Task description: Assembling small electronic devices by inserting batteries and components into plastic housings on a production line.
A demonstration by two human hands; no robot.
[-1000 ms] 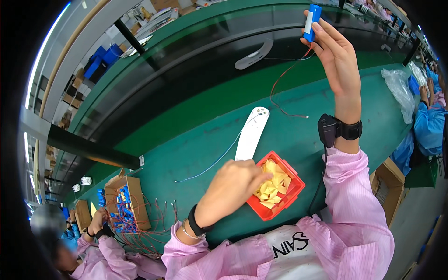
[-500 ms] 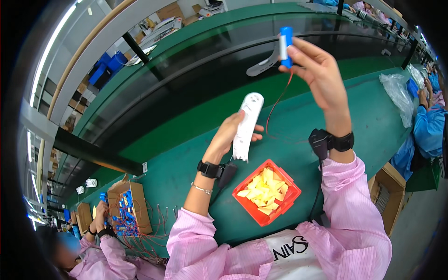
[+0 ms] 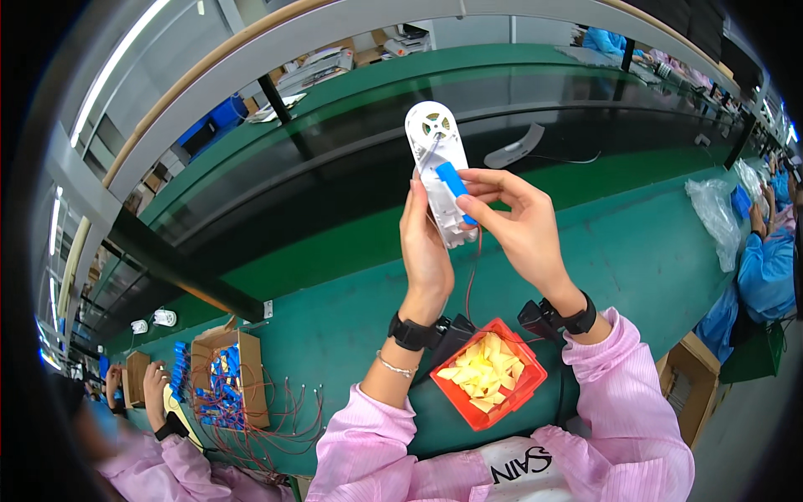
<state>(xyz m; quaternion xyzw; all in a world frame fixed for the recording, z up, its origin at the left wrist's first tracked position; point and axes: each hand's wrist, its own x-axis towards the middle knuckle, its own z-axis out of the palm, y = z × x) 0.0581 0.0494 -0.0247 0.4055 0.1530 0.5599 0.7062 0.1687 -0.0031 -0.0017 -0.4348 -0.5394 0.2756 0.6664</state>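
My left hand (image 3: 428,251) is closed round the lower side of a long white plastic housing (image 3: 435,180). Its hollow inner side faces up, with a round grille at the far end. Between the thumb and fingers of my right hand (image 3: 519,222) is a blue cylindrical battery (image 3: 456,191), held at a slant over the middle of the housing. Whether the battery touches the housing I cannot tell. A thin dark red wire (image 3: 471,289) hangs from its near end toward a red bin (image 3: 535,381) of pale yellow paper pieces (image 3: 485,372).
A cardboard box (image 3: 253,376) of blue batteries with tangled red wires stands at left, beside a co-worker's hand (image 3: 155,389). Beyond my hands, another white housing (image 3: 514,149) lies on the dark conveyor (image 3: 351,138). A clear plastic bag (image 3: 711,213) is at right.
My right hand has brought the battery down and left onto or just over the housing. The housing has been turned so its hollow side shows, and my left hand has moved slightly.
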